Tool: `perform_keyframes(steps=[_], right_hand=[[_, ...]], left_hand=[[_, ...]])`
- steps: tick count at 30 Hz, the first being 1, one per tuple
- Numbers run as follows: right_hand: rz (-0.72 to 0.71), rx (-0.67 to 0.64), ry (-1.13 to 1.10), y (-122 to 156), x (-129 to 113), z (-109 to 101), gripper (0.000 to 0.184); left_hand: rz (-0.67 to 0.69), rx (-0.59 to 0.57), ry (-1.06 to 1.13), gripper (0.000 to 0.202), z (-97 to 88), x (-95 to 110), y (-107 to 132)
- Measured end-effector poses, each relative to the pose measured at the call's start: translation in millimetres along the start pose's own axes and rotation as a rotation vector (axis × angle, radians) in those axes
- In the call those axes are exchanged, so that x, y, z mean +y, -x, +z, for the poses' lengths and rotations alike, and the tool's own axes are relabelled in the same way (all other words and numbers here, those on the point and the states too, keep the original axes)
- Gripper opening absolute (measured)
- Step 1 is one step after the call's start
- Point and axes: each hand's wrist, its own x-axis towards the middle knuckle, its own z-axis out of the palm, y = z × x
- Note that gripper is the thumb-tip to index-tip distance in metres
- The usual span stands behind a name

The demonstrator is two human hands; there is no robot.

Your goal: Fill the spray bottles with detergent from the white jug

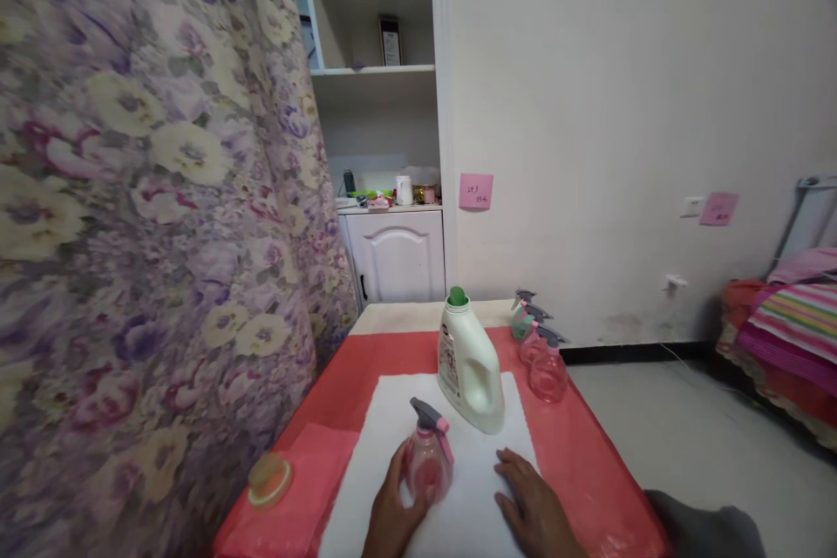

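Observation:
My left hand (400, 510) is wrapped round the body of a clear pink spray bottle (429, 469) with a grey and pink trigger head, standing upright near the front of a white sheet (385, 418). To its right, my right hand (531, 501) rests over the sheet with the fingers apart, holding nothing. Behind both hands stands a large white jug (467, 366) with a handle, a label and a green spout at its neck; its cap is off. How much liquid the spray bottle holds, I cannot tell.
More spray bottles (547, 373), pink and green, line the table's right edge. A round wooden-backed brush (269, 479) lies on a pink cloth (320, 462) at left. Red covering lies over the table (353, 357). A floral curtain (163, 235) hangs close on the left; shelves (372, 70) stand behind.

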Motion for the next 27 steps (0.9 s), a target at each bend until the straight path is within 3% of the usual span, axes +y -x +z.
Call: perform_keyframes(steps=[10, 14, 20, 27], right_hand=[[0.054, -0.073, -0.068, 0, 11, 1, 0.037], [0.134, -0.044, -0.286, -1, 6, 2, 0.037], [0.307, -0.102, -0.605, -5, 1, 11, 0.034], [0.300, -0.016, -0.577, -2, 12, 13, 0.033]], left_hand=[[0.024, -0.004, 0.024, 0.076, -0.7, -6, 1], [0.017, 0.009, 0.018, 0.078, 0.1, -8, -1], [0.038, 0.065, 0.011, 0.076, 4.7, -14, -3], [0.025, 0.062, 0.059, 0.080, 3.1, -19, -5]])
